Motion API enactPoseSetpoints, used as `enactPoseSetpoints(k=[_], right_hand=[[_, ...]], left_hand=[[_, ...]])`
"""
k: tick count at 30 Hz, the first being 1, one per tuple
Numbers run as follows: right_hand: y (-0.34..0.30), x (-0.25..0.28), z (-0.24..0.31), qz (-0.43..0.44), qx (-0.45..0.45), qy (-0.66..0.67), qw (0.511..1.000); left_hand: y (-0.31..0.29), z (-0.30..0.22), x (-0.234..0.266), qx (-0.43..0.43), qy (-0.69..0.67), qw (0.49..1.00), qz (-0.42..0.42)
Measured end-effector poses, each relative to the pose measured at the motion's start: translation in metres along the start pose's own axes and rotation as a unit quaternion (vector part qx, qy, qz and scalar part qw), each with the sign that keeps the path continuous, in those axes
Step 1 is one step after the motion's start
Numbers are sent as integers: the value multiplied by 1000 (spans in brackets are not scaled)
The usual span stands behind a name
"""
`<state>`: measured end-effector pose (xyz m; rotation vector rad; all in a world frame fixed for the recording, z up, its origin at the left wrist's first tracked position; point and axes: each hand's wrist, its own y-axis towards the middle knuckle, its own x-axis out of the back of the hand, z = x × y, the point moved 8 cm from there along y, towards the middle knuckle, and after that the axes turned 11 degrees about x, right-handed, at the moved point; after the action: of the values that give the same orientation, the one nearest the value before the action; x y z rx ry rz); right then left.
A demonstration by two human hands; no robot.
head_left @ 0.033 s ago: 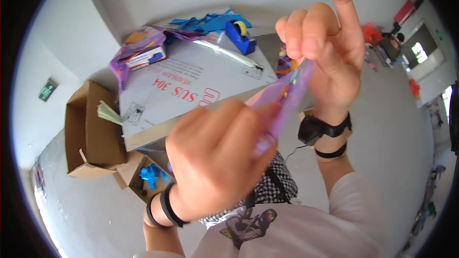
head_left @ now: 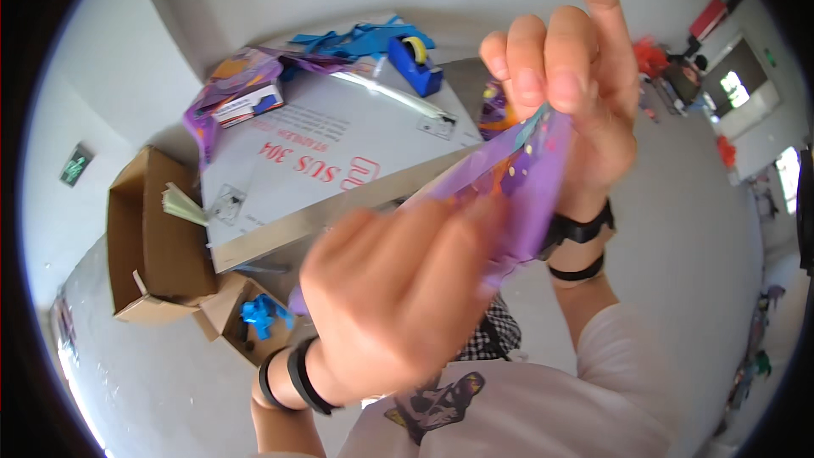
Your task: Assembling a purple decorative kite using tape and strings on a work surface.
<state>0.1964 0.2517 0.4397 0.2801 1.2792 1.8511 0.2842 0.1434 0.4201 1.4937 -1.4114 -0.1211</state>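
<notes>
A thin purple printed plastic sheet (head_left: pixel 543 165) with orange, teal and pale spots is stretched between my hands. Its upper end is pinched in my right hand (head_left: pixel 568 76), between thumb and curled fingers, while the index finger points up. Lower and to the left, my left hand (head_left: pixel 398 288) is closed on the sheet, its fingers smeared by motion. A bit of purple also shows left of that hand. More purple printed sheet (head_left: pixel 242 76) lies on the far left of the table (head_left: pixel 331 144).
On the table are a blue tape dispenser (head_left: pixel 415 68), blue strips (head_left: pixel 360 38), a small box (head_left: pixel 248 105) and a clear, shiny strip (head_left: pixel 394 95). Cardboard boxes stand at the left, a tall one (head_left: pixel 178 237) and a small one (head_left: pixel 225 309) holding blue material (head_left: pixel 263 314).
The purple sheet is spread wider between my hands and shows more of its print. The view has shifted slightly, and both hands keep their hold.
</notes>
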Motion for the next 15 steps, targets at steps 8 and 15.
enactPoseSetpoints(k=[8, 15], right_hand=[[1, 18, 11, 131, 49, 244, 960], [-7, 15, 13, 44, 58, 299, 952]], left_hand=[[-7, -59, -17, -29, -67, 997, -2], [-8, -16, -17, 68, -226, 968, 90]])
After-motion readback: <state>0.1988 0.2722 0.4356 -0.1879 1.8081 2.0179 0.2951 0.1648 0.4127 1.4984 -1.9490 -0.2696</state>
